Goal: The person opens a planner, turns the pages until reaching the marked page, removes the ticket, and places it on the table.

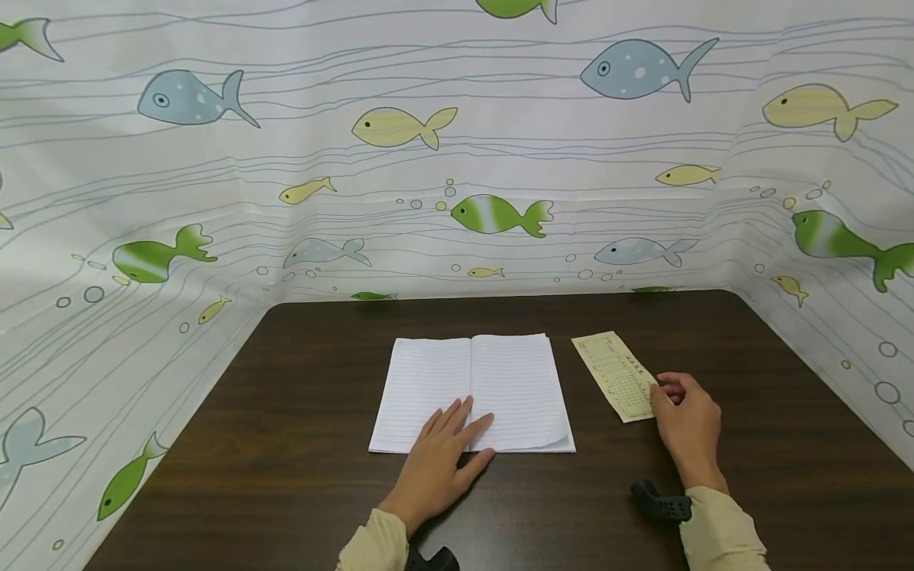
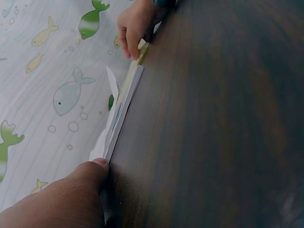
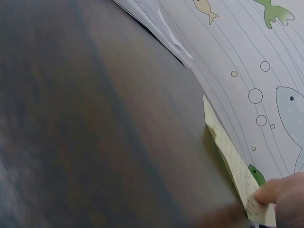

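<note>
An open notebook (image 1: pixel 514 381) with blank lined pages lies on the table, its lower right page corner slightly curled. My left hand (image 1: pixel 444 464) rests with spread, straight fingers on the notebook's lower middle, across the fold. To the right of the notebook is a pale yellow printed slip of paper (image 1: pixel 612 373) with a grid of small writing. My right hand (image 1: pixel 689 420) pinches the slip's right edge between thumb and fingers. In the right wrist view the slip (image 3: pixel 232 166) tilts up from the table, the thumb pressed on its printed face.
The dark wooden table (image 1: pixel 286 444) reaches back to a white curtain (image 1: pixel 400 63) printed with fish, which also runs along both sides. A black strap (image 1: pixel 660 503) sits on the right wrist, and another dark device (image 1: pixel 434 560) on the left.
</note>
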Demonstrator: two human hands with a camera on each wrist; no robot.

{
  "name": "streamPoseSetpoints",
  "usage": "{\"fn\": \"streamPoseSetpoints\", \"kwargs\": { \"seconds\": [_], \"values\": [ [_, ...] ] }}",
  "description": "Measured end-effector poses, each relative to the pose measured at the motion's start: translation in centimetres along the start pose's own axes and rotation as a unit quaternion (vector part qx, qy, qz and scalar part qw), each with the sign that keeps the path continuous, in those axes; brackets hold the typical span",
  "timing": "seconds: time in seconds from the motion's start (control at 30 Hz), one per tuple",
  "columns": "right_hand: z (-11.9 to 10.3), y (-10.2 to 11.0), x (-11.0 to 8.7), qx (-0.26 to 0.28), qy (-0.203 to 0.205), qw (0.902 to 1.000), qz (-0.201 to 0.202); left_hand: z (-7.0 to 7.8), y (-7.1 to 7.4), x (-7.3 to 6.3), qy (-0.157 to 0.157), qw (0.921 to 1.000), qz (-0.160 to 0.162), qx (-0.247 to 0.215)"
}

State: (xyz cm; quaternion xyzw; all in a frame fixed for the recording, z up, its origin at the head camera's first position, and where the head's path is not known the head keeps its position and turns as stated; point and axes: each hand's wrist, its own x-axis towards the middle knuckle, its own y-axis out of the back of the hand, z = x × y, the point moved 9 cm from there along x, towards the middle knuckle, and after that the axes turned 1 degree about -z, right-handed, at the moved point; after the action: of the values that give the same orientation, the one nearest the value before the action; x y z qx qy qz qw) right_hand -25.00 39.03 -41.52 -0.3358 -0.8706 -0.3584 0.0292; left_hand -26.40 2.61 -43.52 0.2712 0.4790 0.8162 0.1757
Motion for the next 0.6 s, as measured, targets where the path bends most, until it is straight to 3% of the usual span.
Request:
{"fn": "streamPoseSetpoints", "kwargs": {
  "seconds": [0.2,0.4,0.6],
  "values": [
    [0.74,0.56,0.02,0.014,-0.033,0.9989,0.032,-0.03,0.02,0.01,0.001,1.0000,0.000,0.002],
    [0.82,0.69,-0.02,0.019,-0.032,0.9984,0.042,-0.10,-0.05,0.05,0.003,1.0000,-0.002,0.003],
    [0.83,1.00,-0.01,-0.013,-0.030,0.9985,0.045,-0.17,-0.24,0.07,0.008,0.9999,-0.008,0.003]
  ]
}}
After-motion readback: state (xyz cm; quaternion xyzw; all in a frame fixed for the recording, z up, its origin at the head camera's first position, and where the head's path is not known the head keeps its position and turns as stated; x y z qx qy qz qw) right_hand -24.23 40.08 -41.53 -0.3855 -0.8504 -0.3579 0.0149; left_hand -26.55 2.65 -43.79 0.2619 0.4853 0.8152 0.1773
